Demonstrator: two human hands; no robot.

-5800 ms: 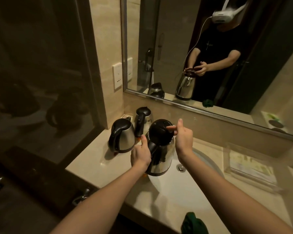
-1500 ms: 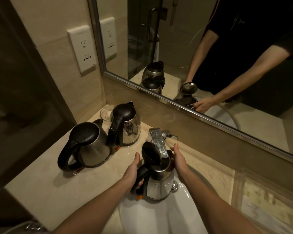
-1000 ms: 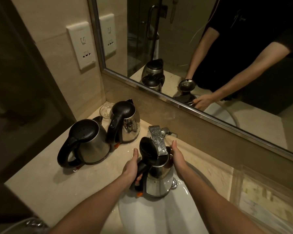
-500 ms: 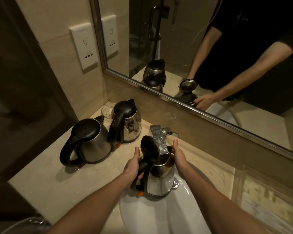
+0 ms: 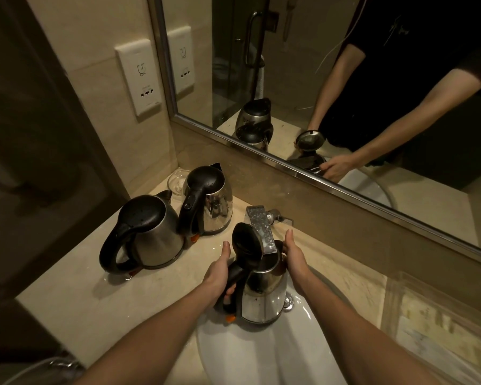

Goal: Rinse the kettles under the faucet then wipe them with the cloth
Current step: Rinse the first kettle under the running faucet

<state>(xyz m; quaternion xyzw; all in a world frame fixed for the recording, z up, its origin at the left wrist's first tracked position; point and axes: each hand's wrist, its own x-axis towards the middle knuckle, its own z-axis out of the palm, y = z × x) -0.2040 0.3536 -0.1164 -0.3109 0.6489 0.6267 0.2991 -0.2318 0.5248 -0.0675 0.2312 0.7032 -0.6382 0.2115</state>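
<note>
A steel kettle (image 5: 264, 301) with its black lid flipped up stands over the white sink (image 5: 250, 354), its mouth right under the chrome faucet (image 5: 261, 229). My left hand (image 5: 217, 276) grips its black handle, thumb up. Against the kettle's right side near the rim my right hand (image 5: 296, 259) holds the body. Two more steel kettles with shut black lids stand on the counter to the left: a near one (image 5: 150, 234) and a far one (image 5: 208, 201). No cloth is in view.
A beige stone counter (image 5: 89, 301) runs left of the sink. A small glass dish (image 5: 178, 180) sits in the back corner. A wall socket plate (image 5: 139, 76) and a mirror (image 5: 303, 79) are behind. A clear tray (image 5: 433, 329) lies at the right.
Since 5.8 s ago the kettle went from above the counter edge to under the faucet with its lid open. Over the last second hands and kettle barely moved.
</note>
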